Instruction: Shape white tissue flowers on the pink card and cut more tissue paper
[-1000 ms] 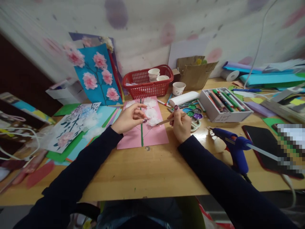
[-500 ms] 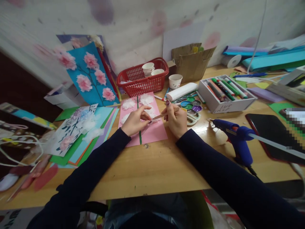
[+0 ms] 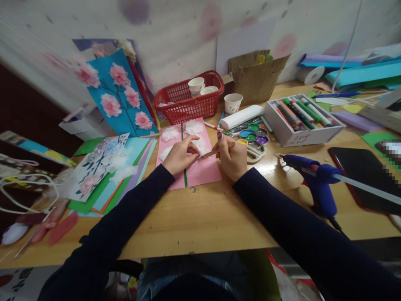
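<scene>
Your R hand (image 3: 233,156) has its grip clenched on a thin brn stick (image 3: 211,153), long axis running L to the white puff (image 3: 204,148) on the pink card (image 3: 205,173), puff betw. hands but nearer your L hand (image 3: 180,157), can't tell if pinching.

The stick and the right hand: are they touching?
Touching. The head view shows the right hand gripping the stick between thumb and fingers, with one end jutting out over the pink sheet.
</scene>
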Demonstrator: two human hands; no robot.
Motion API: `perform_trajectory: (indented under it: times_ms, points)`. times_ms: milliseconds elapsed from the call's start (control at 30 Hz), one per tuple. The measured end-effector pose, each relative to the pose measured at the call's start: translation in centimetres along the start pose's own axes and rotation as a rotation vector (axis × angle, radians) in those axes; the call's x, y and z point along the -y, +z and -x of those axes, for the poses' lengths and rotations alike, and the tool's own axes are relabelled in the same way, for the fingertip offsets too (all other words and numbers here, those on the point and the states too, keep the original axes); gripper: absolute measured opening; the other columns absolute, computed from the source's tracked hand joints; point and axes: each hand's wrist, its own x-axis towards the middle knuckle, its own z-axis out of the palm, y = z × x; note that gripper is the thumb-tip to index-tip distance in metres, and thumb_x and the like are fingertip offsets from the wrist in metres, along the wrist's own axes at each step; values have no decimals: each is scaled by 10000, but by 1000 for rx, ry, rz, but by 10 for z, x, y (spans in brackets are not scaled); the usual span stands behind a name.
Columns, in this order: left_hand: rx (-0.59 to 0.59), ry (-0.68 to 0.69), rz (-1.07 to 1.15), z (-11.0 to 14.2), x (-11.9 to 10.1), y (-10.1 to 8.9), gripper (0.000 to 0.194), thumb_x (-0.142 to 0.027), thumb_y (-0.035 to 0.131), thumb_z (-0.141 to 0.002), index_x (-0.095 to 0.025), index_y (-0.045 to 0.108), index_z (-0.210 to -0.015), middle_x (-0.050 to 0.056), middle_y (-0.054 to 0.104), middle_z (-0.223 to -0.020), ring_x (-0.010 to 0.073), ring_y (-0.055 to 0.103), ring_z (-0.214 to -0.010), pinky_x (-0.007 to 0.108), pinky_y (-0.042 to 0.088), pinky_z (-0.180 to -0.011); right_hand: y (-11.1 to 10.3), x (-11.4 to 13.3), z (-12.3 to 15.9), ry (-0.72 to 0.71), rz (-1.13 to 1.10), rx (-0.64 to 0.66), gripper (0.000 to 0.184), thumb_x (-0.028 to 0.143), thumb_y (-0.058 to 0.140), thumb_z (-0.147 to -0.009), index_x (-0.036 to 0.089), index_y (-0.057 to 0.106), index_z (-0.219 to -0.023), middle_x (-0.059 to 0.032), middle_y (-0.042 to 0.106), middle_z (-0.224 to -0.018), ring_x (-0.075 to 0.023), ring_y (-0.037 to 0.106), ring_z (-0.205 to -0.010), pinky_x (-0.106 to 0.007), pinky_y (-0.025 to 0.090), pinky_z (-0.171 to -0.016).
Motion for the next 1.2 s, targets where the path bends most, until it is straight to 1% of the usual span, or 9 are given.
perform_trajectory:
  times_ms: [233, 433, 567, 733, 933, 1067, 1133, 1200]
  points:
    - [-6, -44, 40, 1, -1, 3, 440, -51, 591, -698, -131, 502, -1121, 37, 689, -821, 147, 659, -773, 268, 511, -741, 0, -1, 1, -64, 61, 33, 423, 376, 364, -916, 210, 568, -585, 28, 510, -467, -95, 493, -459, -251, 366, -512]
    - [-24, -84, 122, 0, 2, 4, 452, -55, 608, -687, -138, 495, -1117, 30, 679, -796, 140, 658, -722, 251, 514, -684, 0, 4, 3, -108, 75, 44, 454, 394, 352, -919, 205, 573, -570, 19, 528, -485, -98, 494, -464, -247, 359, -512]
    - [-16, -88, 205, 0, 7, 6, 466, -43, 595, -691, -135, 475, -1132, 24, 671, -783, 131, 655, -693, 254, 518, -664, 1, 3, 3, -136, 129, 54, 440, 395, 365, -915, 209, 576, -576, 17, 531, -490, -106, 497, -477, -246, 353, -522]
    - [0, -79, 225, 1, 7, 5, 485, -16, 564, -695, -138, 448, -1150, 18, 661, -780, 127, 652, -708, 259, 519, -684, 0, 5, 3, -170, 161, 91, 422, 389, 381, -913, 213, 571, -579, 16, 528, -493, -109, 490, -483, -245, 340, -536]
    - [27, -54, 175, 2, 4, 3, 471, -13, 545, -695, -137, 446, -1139, 32, 667, -796, 136, 649, -736, 279, 509, -716, -1, 5, 3, -211, 217, 129, 415, 374, 380, -914, 209, 559, -578, 8, 537, -505, -111, 499, -492, -243, 324, -535]
    - [-3, -28, 87, 2, 6, 0, 439, -58, 549, -716, -144, 462, -1138, 34, 669, -804, 137, 641, -732, 281, 493, -718, 0, 5, 3, -223, 270, 126, 416, 372, 361, -923, 205, 564, -601, 4, 549, -509, -113, 503, -484, -240, 332, -527]
    - [36, 4, -3, 2, 6, -7, 434, -137, 605, -712, -139, 489, -1130, 56, 670, -859, 160, 639, -785, 297, 485, -741, 0, 5, 3, -225, 275, 125, 422, 372, 355, -928, 202, 565, -605, 5, 545, -505, -111, 508, -482, -236, 339, -525]
    - [124, 42, -91, 3, 4, -16, 500, -246, 681, -675, -128, 511, -1130, 93, 660, -965, 201, 626, -892, 325, 472, -794, 1, 6, 2, -231, 279, 126, 437, 377, 342, -934, 198, 565, -604, 5, 540, -502, -108, 510, -480, -232, 343, -524]
